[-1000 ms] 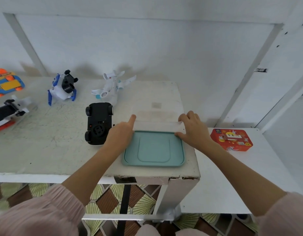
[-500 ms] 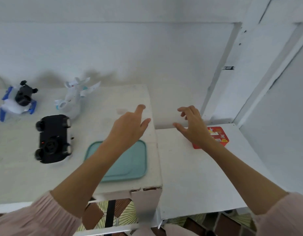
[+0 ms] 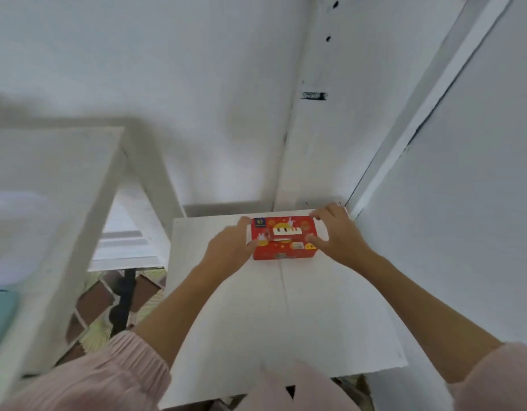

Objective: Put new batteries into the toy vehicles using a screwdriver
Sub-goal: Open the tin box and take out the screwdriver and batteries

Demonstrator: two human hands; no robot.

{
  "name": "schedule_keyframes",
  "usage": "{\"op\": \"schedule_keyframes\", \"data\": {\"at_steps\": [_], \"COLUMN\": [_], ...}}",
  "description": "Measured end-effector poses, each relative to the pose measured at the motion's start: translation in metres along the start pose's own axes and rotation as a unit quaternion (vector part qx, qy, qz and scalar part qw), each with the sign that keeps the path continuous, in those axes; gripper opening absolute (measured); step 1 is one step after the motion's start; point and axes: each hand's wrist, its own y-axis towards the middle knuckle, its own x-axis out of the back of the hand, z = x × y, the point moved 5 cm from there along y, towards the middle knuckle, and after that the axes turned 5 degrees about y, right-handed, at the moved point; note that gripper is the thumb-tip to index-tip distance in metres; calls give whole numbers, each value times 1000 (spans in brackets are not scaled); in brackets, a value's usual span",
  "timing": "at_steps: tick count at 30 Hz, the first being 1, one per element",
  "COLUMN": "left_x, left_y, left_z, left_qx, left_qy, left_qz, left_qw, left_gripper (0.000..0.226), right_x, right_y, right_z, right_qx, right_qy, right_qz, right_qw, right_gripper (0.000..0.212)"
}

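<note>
Both hands are clamped on a red box.
Its left end is gripped by the left hand and its right end by the right hand; the red box is held near the far edge of a low white table, beside the wall corner.

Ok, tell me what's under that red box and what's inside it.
The red box sits on the low white table, with the left hand and right hand gripping its ends. It is closed, so its contents cannot be seen.
</note>
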Motion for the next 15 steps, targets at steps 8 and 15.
{"op": "schedule_keyframes", "data": {"at_steps": [8, 15], "left_x": [-114, -184], "left_y": [43, 104], "left_z": [45, 91], "left_qx": [136, 162], "left_qy": [-41, -142], "left_qz": [45, 56], "left_qw": [989, 975], "left_gripper": [58, 79], "right_x": [-82, -170], "right_y": [53, 109], "right_z": [-80, -117], "right_qx": [29, 60], "right_qy": [-60, -166], "right_qz": [144, 224], "right_qw": [987, 959], "right_gripper": [61, 89]}}
